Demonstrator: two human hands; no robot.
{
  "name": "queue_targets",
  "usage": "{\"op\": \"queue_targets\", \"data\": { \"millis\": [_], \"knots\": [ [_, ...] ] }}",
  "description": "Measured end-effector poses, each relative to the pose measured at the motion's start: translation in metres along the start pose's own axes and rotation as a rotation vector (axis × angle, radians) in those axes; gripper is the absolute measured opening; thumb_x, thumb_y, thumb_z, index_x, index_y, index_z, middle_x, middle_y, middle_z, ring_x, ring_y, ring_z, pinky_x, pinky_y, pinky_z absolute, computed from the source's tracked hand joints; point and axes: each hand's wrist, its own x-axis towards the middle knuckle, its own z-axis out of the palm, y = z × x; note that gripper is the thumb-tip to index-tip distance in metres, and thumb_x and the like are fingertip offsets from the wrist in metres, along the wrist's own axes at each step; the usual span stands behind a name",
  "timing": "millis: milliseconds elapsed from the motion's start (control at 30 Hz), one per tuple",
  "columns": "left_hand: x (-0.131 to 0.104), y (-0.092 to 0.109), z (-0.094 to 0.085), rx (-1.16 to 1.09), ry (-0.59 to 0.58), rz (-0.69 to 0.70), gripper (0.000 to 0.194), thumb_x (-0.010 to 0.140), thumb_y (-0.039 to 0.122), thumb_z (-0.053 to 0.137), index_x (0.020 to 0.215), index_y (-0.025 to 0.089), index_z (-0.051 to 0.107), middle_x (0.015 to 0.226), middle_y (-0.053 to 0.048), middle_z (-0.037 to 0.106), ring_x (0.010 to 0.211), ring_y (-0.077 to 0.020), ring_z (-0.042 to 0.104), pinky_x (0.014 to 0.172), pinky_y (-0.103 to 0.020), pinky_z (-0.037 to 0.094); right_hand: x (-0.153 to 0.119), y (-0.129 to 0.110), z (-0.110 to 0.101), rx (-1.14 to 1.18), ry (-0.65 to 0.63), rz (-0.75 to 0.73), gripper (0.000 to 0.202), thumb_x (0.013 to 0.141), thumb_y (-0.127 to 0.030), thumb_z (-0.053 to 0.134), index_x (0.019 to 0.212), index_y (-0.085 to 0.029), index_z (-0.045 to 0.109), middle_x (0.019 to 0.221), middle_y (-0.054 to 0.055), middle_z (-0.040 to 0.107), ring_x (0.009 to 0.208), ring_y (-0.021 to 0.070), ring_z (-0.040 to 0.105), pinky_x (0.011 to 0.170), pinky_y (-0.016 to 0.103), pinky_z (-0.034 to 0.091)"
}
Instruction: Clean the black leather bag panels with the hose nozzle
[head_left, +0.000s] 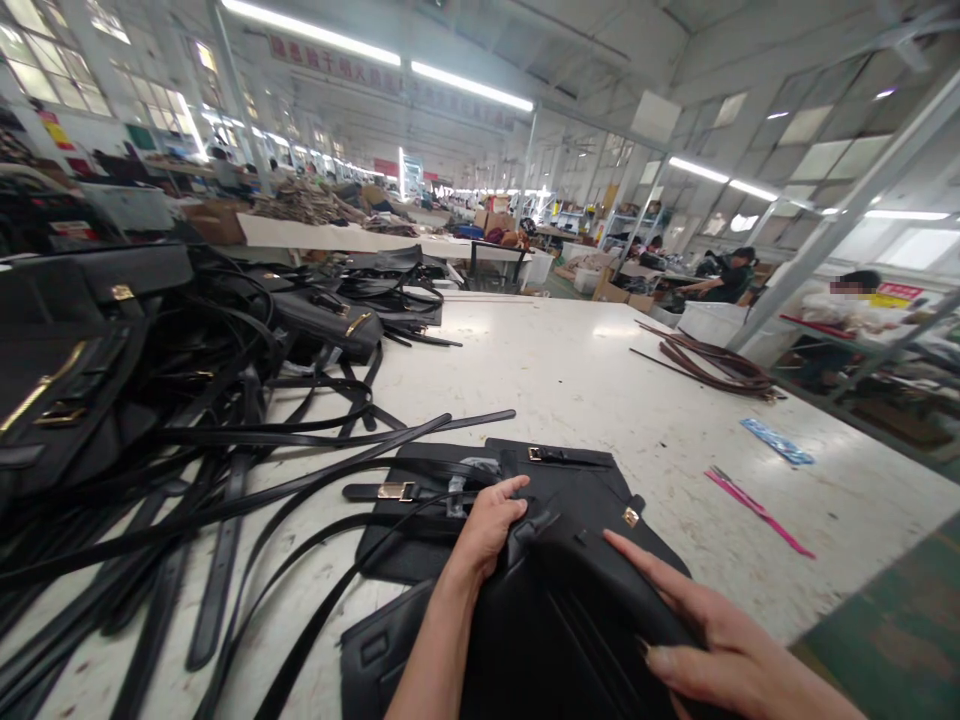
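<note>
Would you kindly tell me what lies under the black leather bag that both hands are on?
Under the black leather bag lie flat black leather panels and the white table. Left hand and right hand cover parts of it.

both hands [491, 525] [712, 640] on a black bag [570, 600] — loose straps [225, 480] alongside
</note>
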Motion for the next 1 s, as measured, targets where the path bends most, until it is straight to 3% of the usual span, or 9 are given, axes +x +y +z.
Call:
{"op": "queue_targets", "data": {
  "millis": [167, 333, 500, 667, 800, 1000],
  "knots": [
    [-0.003, 0.000, 0.003, -0.035, -0.034, 0.026, 0.041, 0.057, 0.016, 0.062, 0.099, 0.012, 0.062, 0.065, -0.003, 0.065, 0.059, -0.0132, 0.056, 0.061, -0.025, 0.040, 0.017, -0.001, 0.008, 0.005, 0.038, -0.080, 0.078, 0.075, -0.031, 0.054, 0.138, -0.024, 0.009, 0.052, -0.004, 0.058, 0.040, 0.0114, 0.051, 0.038, 0.019, 0.042],
    [-0.004, -0.002, 0.003, -0.027, -0.017, 0.051, 0.017, 0.055, 0.015, 0.061, 0.071, 0.012, 0.066, 0.062, -0.003, 0.064, 0.055, -0.0113, 0.053, 0.058, -0.023, 0.038, 0.030, -0.014, -0.007, 0.020, 0.122, -0.139, 0.074, 0.077, -0.029, 0.054, 0.137, -0.028, 0.010, 0.051, -0.006, 0.058, 0.038, 0.0121, 0.052, 0.035, 0.018, 0.041],
    [0.000, -0.006, 0.000, -0.018, 0.015, 0.066, 0.016, 0.054, 0.015, 0.060, 0.068, 0.012, 0.066, 0.062, -0.003, 0.064, 0.055, -0.0116, 0.053, 0.057, -0.023, 0.037, 0.023, -0.019, -0.019, -0.015, 0.032, -0.068, 0.075, 0.074, -0.027, 0.058, 0.136, -0.030, 0.014, 0.053, -0.005, 0.059, 0.041, 0.0130, 0.055, 0.035, 0.017, 0.041],
    [-0.001, -0.007, 0.000, -0.042, 0.020, 0.087, 0.010, 0.052, 0.018, 0.061, 0.060, 0.012, 0.063, 0.057, -0.001, 0.061, 0.054, -0.0109, 0.051, 0.058, -0.023, 0.036, 0.029, -0.011, -0.011, 0.006, 0.001, -0.043, 0.077, 0.076, -0.028, 0.054, 0.137, -0.026, 0.008, 0.048, -0.004, 0.059, 0.035, 0.0118, 0.052, 0.033, 0.016, 0.040],
    [0.000, -0.007, -0.001, -0.048, 0.020, 0.080, 0.017, 0.051, 0.019, 0.062, 0.066, 0.011, 0.064, 0.059, -0.002, 0.062, 0.057, -0.0124, 0.053, 0.060, -0.025, 0.037, 0.028, -0.003, -0.009, 0.024, -0.004, -0.055, 0.075, 0.078, -0.028, 0.052, 0.137, -0.029, 0.006, 0.050, -0.004, 0.060, 0.035, 0.0113, 0.052, 0.034, 0.017, 0.040],
    [0.001, -0.008, -0.001, -0.039, 0.030, 0.058, 0.020, 0.051, 0.019, 0.062, 0.068, 0.010, 0.065, 0.060, -0.003, 0.063, 0.054, -0.0111, 0.052, 0.057, -0.024, 0.037, 0.040, -0.014, -0.012, 0.026, 0.125, -0.139, 0.078, 0.074, -0.030, 0.057, 0.137, -0.026, 0.011, 0.051, -0.006, 0.057, 0.037, 0.0128, 0.053, 0.034, 0.019, 0.041]
  ]
}}
